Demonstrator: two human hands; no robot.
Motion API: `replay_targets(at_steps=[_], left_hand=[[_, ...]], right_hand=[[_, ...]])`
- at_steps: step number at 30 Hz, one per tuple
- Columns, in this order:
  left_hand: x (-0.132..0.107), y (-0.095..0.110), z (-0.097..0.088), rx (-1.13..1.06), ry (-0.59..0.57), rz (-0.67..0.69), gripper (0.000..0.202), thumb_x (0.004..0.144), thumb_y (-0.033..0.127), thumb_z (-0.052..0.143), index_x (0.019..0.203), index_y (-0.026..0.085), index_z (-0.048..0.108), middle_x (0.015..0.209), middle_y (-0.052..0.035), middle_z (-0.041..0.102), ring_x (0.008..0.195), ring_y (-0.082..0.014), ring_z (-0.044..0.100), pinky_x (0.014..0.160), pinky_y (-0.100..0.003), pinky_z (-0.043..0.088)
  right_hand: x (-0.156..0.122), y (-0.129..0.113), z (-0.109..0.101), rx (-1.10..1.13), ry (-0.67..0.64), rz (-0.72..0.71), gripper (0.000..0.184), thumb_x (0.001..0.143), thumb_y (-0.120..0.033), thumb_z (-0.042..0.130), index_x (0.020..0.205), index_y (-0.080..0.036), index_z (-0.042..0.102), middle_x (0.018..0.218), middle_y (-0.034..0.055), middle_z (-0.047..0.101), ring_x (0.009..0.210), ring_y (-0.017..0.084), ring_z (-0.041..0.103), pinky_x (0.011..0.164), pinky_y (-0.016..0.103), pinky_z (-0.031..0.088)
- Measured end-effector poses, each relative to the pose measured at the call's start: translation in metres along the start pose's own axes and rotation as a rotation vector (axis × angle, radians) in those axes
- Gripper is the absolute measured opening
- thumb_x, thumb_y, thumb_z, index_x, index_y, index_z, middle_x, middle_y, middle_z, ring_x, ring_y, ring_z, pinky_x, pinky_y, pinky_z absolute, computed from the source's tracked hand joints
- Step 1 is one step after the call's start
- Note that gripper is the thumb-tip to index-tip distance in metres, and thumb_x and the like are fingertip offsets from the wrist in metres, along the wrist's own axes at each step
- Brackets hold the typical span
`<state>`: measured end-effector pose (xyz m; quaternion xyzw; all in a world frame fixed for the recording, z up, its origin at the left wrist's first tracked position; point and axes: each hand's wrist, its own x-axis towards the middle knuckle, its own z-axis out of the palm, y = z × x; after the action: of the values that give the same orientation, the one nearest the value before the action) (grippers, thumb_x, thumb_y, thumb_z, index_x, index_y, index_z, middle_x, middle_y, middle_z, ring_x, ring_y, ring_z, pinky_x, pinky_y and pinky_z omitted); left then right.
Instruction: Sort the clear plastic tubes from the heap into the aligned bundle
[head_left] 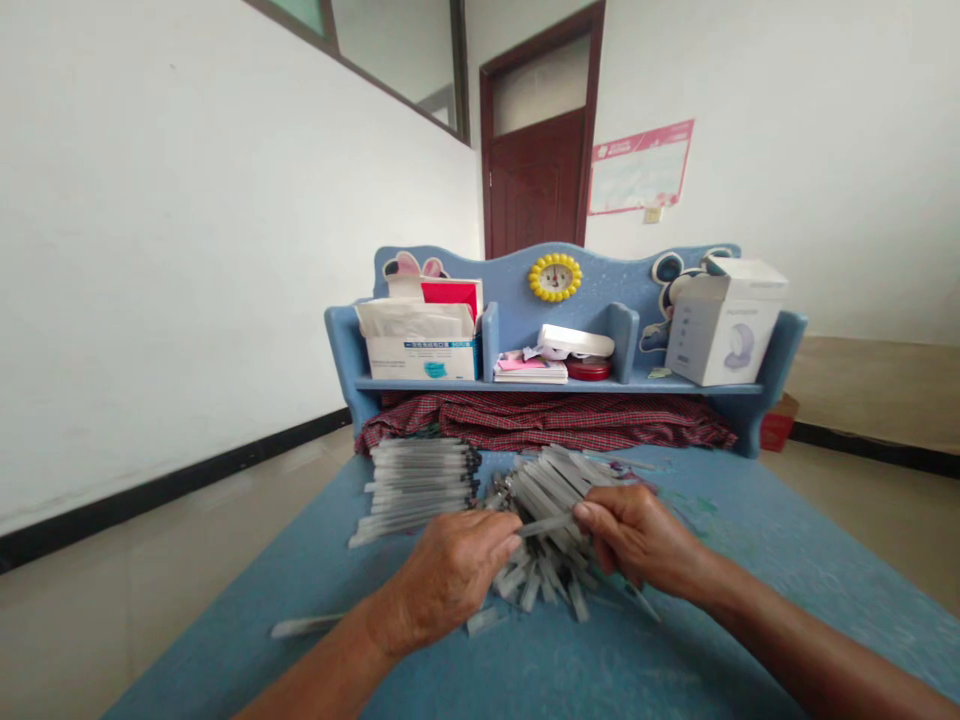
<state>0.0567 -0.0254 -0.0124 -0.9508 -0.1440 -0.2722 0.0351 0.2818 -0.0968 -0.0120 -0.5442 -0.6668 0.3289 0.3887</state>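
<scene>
My left hand [447, 582] and right hand [637, 535] reach inward, low over the pile of plastic tubes [544, 565] on the worktop [675, 650]. My right fingers [592, 517] pinch one clear tube [547, 525]; my left fingers [506, 530] curl at its other end, but I can't tell whether they grip it. The hands hide part of the pile.

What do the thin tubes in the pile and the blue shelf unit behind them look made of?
The thin tubes look like translucent plastic: they are pale and semi-clear with a soft sheen, though their exact plastic can't be told. The blue shelf unit looks like painted wood or board, with an opaque, matte finish and thick flat panels, though molded plastic remains possible.
</scene>
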Motion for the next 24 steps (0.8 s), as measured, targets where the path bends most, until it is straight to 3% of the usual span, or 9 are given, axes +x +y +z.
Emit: replay_targets(at_steps=[8, 16, 24], left_hand=[[0.001, 0.003, -0.001, -0.103, -0.113, -0.1, 0.032, 0.096, 0.027, 0.03, 0.088, 0.014, 0.058, 0.069, -0.0021, 0.058, 0.063, -0.0138, 0.056, 0.06, -0.023, 0.038], [0.007, 0.006, -0.014, -0.553, -0.386, -0.351, 0.037, 0.095, 0.035, 0.03, 0.071, 0.016, 0.05, 0.055, 0.0041, 0.046, 0.052, -0.0088, 0.046, 0.054, -0.019, 0.035], [0.008, 0.005, -0.013, -0.586, -0.381, -0.414, 0.034, 0.092, 0.034, 0.034, 0.07, 0.015, 0.052, 0.055, 0.0039, 0.047, 0.052, -0.009, 0.046, 0.055, -0.02, 0.034]], right_hand=[[0.001, 0.003, 0.001, 0.224, -0.034, 0.027, 0.006, 0.078, -0.023, 0.054, 0.078, -0.017, 0.052, 0.058, -0.0039, 0.059, 0.037, 0.007, 0.051, 0.036, 0.017, 0.036], [-0.001, 0.0, -0.007, 0.223, -0.04, -0.018, 0.003, 0.072, -0.018, 0.056, 0.073, -0.017, 0.053, 0.058, -0.0042, 0.058, 0.045, 0.009, 0.056, 0.044, 0.02, 0.042], [0.001, -0.001, -0.016, 0.292, 0.033, -0.036, 0.009, 0.072, -0.019, 0.06, 0.075, -0.017, 0.052, 0.059, -0.0041, 0.06, 0.044, 0.009, 0.059, 0.043, 0.02, 0.04]])
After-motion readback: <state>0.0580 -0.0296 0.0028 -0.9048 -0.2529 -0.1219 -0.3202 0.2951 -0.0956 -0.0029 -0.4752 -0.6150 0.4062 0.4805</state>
